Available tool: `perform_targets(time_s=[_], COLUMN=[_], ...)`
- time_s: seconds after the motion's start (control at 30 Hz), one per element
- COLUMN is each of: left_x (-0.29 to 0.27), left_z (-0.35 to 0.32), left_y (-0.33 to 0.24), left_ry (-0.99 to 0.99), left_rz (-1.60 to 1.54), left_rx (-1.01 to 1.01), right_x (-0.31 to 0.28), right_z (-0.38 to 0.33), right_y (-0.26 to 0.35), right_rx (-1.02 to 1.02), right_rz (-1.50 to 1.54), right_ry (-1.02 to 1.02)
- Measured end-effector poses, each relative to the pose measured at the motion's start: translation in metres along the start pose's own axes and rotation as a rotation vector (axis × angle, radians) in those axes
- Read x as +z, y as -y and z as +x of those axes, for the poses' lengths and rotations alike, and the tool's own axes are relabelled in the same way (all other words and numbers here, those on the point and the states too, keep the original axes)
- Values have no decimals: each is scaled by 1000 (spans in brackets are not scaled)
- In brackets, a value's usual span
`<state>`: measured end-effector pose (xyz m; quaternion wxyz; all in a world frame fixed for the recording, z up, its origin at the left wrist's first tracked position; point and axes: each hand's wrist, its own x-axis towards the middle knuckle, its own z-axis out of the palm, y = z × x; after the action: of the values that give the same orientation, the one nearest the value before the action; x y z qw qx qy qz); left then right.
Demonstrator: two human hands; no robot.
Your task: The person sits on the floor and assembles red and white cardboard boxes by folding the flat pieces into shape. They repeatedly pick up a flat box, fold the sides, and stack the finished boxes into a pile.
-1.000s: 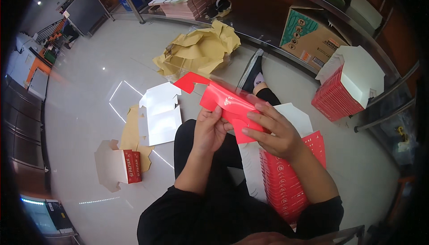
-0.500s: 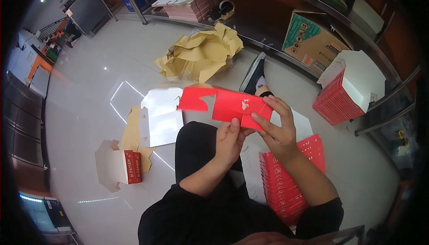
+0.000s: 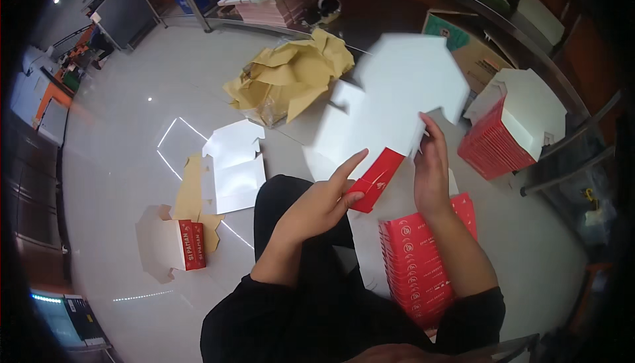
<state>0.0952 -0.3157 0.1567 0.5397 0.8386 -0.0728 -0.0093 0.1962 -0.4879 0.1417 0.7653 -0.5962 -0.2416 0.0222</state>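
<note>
A partly folded food carton [image 3: 397, 91], white inside and red outside, is held up in front of me, its wide white panels spread and a little blurred. My left hand [image 3: 317, 207] pinches its red end flap [image 3: 378, 181] between thumb and fingers. My right hand [image 3: 433, 171] is at the carton's right edge, fingers bent against the white panel; its thumb is hidden. Below that forearm lies a stack of flat red cartons [image 3: 423, 264]. A flat white carton blank [image 3: 235, 171] rests on the floor left of my knee.
Nested red cartons [image 3: 499, 135] stand at the right, beside a brown cardboard box [image 3: 476, 65]. Crumpled brown paper [image 3: 291, 75] lies ahead, near a metal shelf with stacked flat cartons [image 3: 274, 2]. A folded red carton [image 3: 188, 244] sits at the left on brown paper [image 3: 192, 184].
The carton has been turned and opened out, so its white inside faces me instead of its red outside. My left hand has shifted to the red end flap, and my right hand to the edge.
</note>
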Motion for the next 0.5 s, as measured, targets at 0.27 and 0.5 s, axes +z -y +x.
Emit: perform_targets(time_s=[0.27, 0.5], left_x=[27, 21], left_z=[6, 9], left_y=[18, 7], left_ry=[39, -40], left_rz=[-309, -404], left_rx=[49, -196], right_x=[-3, -20], right_z=[3, 2], right_y=[3, -23], right_rx=[178, 46], right_rz=[-309, -165], right_ry=[-161, -79])
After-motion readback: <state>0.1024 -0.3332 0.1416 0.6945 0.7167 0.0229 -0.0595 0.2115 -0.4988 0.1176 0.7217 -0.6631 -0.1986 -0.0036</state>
